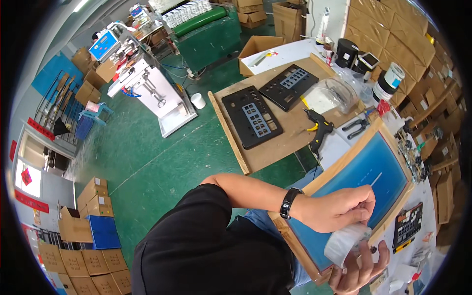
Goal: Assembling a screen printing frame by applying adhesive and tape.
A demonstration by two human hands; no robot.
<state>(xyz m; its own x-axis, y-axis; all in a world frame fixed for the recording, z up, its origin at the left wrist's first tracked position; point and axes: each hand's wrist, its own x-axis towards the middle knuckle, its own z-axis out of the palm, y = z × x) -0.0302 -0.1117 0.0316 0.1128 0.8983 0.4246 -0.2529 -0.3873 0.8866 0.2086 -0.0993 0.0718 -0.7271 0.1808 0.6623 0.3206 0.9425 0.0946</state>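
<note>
A wooden-framed screen with blue mesh (314, 238) stands tilted in front of me. Over its mesh is my left hand (339, 209), a black watch on its wrist. Its fingers are curled closed; what they pinch, if anything, is hidden. Just below, my right hand (359, 270) has its fingers round a whitish, curved, sheet-like piece (344, 244), perhaps a roll or cup; its kind is unclear. This piece lies against the left hand's underside. A thin white streak (376, 179) shows on the mesh beyond the left fingers.
Two black panels (251, 118) lie on a brown board (231, 93) at far left of the frame. A glue gun (320, 130) and pliers (356, 129) sit near the frame. Another black panel (407, 226) lies right. Black tubs (346, 53) stand behind; a white machine (162, 98) stands left.
</note>
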